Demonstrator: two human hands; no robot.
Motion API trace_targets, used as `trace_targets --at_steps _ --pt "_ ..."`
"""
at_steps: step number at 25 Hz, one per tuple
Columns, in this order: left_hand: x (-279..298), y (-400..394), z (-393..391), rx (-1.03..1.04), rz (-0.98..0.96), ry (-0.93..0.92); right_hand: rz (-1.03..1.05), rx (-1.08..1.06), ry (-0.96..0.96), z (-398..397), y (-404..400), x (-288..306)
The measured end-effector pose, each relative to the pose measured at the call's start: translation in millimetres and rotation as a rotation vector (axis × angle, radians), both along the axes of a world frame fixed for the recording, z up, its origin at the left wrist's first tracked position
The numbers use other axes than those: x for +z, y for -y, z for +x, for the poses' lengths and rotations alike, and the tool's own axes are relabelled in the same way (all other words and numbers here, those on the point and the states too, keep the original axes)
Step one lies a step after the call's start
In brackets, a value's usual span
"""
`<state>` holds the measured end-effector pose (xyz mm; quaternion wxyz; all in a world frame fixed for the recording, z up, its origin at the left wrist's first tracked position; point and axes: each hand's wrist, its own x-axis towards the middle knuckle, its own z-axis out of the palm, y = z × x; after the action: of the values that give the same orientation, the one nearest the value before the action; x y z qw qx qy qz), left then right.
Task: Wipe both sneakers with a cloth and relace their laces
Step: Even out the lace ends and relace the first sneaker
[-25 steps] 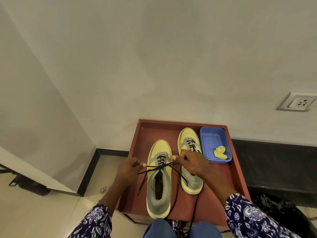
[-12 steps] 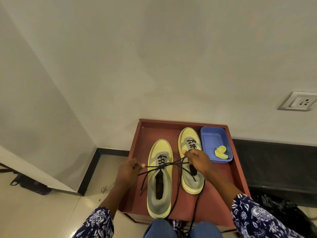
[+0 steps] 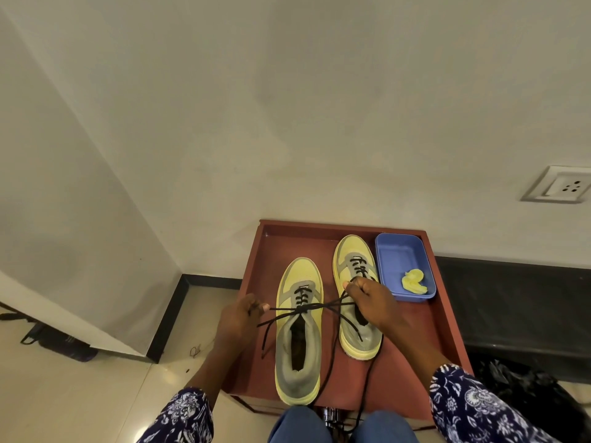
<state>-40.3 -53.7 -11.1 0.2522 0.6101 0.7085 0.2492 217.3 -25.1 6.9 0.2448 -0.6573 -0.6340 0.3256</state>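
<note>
Presently, tray [image 3: 259, 263]: red, holds both sneakers.
Left sneaker [image 3: 299, 343]: long axis runs from the person toward the wall, toe at the wall end, heel nearest the person.
Right sneaker [image 3: 355, 260]: parallel, just beside, set further back, toe same way.
Lace [image 3: 307, 306]: black, pulled crosswise over the left sneaker's tongue, ends trailing down.
Left hand [image 3: 236, 318]: pinches one lace end.
Right hand [image 3: 372, 298]: fingers closed on the other end, over the right sneaker.
Bin [image 3: 399, 251]: blue, holds yellow cloth [image 3: 414, 280].
</note>
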Motion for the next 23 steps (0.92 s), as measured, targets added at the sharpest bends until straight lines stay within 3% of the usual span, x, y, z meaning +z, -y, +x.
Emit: trace_targets --at_steps 8,23 --pt "-1.3 -0.8 -3.2 -0.025 0.028 -0.023 0.112 0.130 0.368 1.4 0.9 0.8" --pt "-5.9 -0.8 -4.0 0.008 -0.028 -0.022 0.105 0.109 0.568 -0.7 2.7 -4.7"
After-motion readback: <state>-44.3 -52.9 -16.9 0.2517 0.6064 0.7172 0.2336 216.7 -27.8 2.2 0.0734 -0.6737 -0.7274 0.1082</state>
